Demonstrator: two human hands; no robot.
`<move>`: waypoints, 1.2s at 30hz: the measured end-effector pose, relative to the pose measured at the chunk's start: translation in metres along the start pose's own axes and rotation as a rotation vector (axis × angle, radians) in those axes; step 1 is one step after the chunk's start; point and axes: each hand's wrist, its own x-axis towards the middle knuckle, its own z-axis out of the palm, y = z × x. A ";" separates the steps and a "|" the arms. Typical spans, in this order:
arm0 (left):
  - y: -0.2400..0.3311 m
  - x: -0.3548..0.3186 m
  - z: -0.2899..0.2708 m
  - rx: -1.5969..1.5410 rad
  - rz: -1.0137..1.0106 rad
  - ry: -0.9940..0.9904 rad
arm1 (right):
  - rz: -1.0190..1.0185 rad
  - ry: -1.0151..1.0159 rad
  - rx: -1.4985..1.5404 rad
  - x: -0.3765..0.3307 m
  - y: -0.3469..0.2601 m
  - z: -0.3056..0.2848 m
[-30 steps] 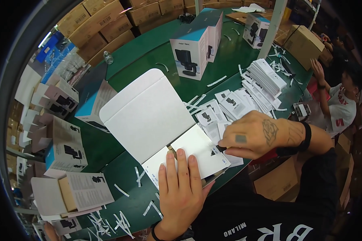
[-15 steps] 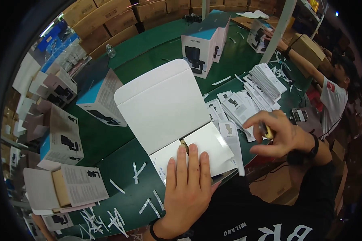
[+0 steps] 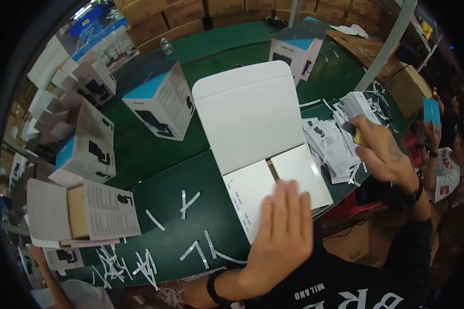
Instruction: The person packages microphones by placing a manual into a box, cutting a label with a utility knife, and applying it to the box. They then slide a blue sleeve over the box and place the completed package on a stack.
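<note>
A white carton (image 3: 252, 121) lies in front of me with its lid raised, and its inner flaps lie nearly flat with a narrow dark gap between them. Over the near edge of these flaps my left hand (image 3: 281, 229) is spread flat, fingers stretched out and slightly blurred, holding nothing. My right hand (image 3: 384, 152) is curled round a small yellow-and-dark tool (image 3: 354, 133), perhaps a cutter, mostly hidden by the fingers. It hovers over the right side of a loose pile of printed leaflets (image 3: 330, 147) beside the carton.
Printed cartons stand at left (image 3: 160, 103), and another gapes open at lower left (image 3: 111, 211). White paper strips (image 3: 113, 265) litter the green table (image 3: 165, 190). A post (image 3: 386, 46) rises at right. One person's arm (image 3: 49, 273) shows lower left; another person's hand (image 3: 432, 136) holds a blue box.
The view has shifted, so things sit further right. My right hand has moved over the leaflets, fingers closing more around the tool. The person at right has lifted a box off the table.
</note>
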 end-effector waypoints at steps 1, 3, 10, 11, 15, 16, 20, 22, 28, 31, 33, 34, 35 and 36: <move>0.000 -0.004 0.001 -0.033 0.032 0.088 | -0.159 0.021 0.070 0.010 -0.025 -0.010; -0.003 -0.010 0.006 -0.073 0.015 0.148 | -0.376 0.029 0.119 0.025 -0.072 -0.008; -0.004 -0.029 0.015 -0.159 -0.002 0.310 | -0.494 -0.014 0.164 0.065 -0.133 0.050; -0.004 -0.031 0.016 -0.159 -0.003 0.306 | -0.486 -0.021 0.140 0.067 -0.135 0.053; -0.011 -0.034 0.017 -0.161 0.004 0.299 | -0.540 0.041 0.021 0.065 -0.142 0.057; -0.012 -0.036 0.014 -0.148 -0.001 0.293 | -0.547 0.044 0.027 0.066 -0.144 0.059; -0.012 -0.037 0.015 -0.148 0.022 0.299 | -0.612 0.027 0.103 0.063 -0.138 0.061; -0.011 -0.034 0.017 -0.152 0.037 0.306 | -0.573 0.018 0.151 0.058 -0.137 0.057; -0.009 -0.024 0.019 -0.128 0.053 0.321 | -0.507 0.016 0.105 0.062 -0.134 0.050; -0.008 -0.022 0.019 -0.125 0.055 0.320 | -0.510 0.023 0.042 0.060 -0.135 0.052; -0.009 -0.022 0.020 -0.118 0.061 0.319 | -0.527 0.029 0.043 0.062 -0.135 0.056; -0.009 -0.022 0.020 -0.118 0.063 0.317 | -0.547 0.034 0.044 0.063 -0.135 0.059; -0.009 -0.021 0.018 -0.129 0.057 0.312 | -0.566 0.039 0.044 0.064 -0.135 0.060; -0.009 -0.020 0.017 -0.140 0.051 0.306 | -0.564 0.040 0.045 0.064 -0.135 0.060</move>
